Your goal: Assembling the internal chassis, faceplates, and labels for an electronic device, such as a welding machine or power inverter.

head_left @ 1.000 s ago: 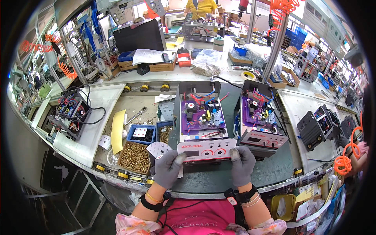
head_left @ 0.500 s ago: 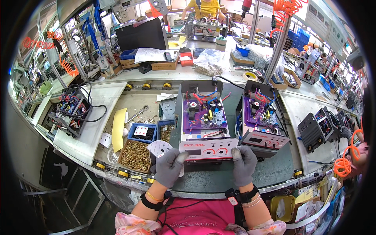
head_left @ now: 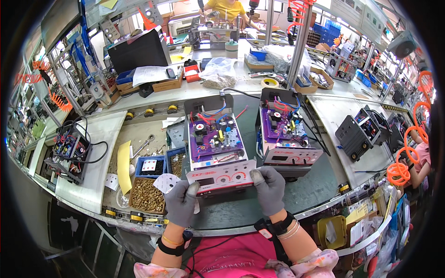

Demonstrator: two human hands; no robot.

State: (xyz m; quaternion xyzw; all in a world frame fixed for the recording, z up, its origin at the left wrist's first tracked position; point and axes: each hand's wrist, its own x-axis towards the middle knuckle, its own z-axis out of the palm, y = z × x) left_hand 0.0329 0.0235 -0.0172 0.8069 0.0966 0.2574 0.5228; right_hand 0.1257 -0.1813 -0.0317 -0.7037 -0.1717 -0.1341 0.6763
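The white front panel [head_left: 220, 177] of an open machine is held at its two lower ends, my left hand [head_left: 181, 203] gripping the left end and my right hand [head_left: 269, 190] the right end. Both hands wear grey gloves, with thumbs pressed on the panel's face. Behind the panel lies the purple circuit board [head_left: 198, 150] with coloured wires, inside the dark metal housing [head_left: 227, 103]. A pale round-edged sheet with dark spots [head_left: 166, 182] is beside my left hand; whether the hand touches it, I cannot tell. To the right stands a second machine [head_left: 296, 156] of the same kind.
At left are a cardboard box of brass-coloured hardware [head_left: 147, 195], blue bins [head_left: 151, 166], a yellow strip [head_left: 123, 167] and a wrench [head_left: 143, 144]. More machines stand at far left [head_left: 72, 148] and right [head_left: 359, 134]. A person in yellow [head_left: 225, 8] is across the bench.
The view has turned to the right, so the scene sits further left in the picture. Both hands keep hold of the front panel, whose slant looks slightly steeper.
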